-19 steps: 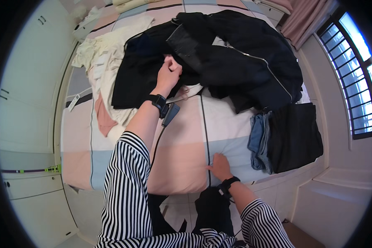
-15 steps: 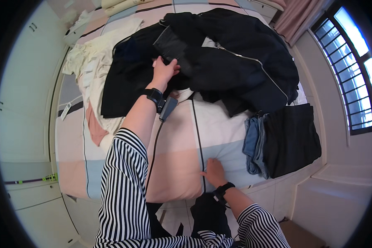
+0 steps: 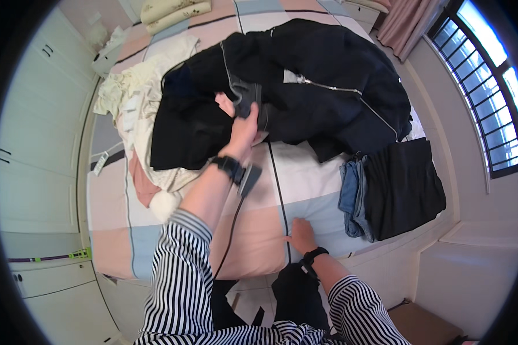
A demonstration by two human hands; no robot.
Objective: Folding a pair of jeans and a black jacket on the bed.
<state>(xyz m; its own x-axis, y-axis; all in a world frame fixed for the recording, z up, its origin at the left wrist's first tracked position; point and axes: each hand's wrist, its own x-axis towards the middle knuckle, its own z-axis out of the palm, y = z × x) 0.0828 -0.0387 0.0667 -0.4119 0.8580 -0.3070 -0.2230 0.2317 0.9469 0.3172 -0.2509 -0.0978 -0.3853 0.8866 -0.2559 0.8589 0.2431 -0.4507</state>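
Observation:
My left hand (image 3: 244,135) reaches over the dark clothes, fingers closed on a dark grey piece of clothing (image 3: 247,96). Its full shape is hard to tell, blurred against the black. Beside it a small piece of pink cloth (image 3: 225,104) shows on a black garment (image 3: 187,135). To the right lies a black zip jacket (image 3: 339,63) in a loose heap. On the bed's near edge rests my right hand (image 3: 302,236), its fingers curled in and its thumb pointing left; nothing shows in it. Both wrists wear black bands, the left one with a corded grey device (image 3: 249,179).
Folded black clothing (image 3: 406,190) and folded blue jeans (image 3: 351,198) lie at the bed's right edge. Cream clothes (image 3: 141,109) are piled at left, near a white remote (image 3: 101,163). A black cord (image 3: 228,244) hangs from my left wrist over the checked bedspread (image 3: 244,230).
My left hand has shifted right and closed on the dark grey clothing, which is now lifted and bunched. Pink cloth has come into sight. My right hand stays on the bed edge.

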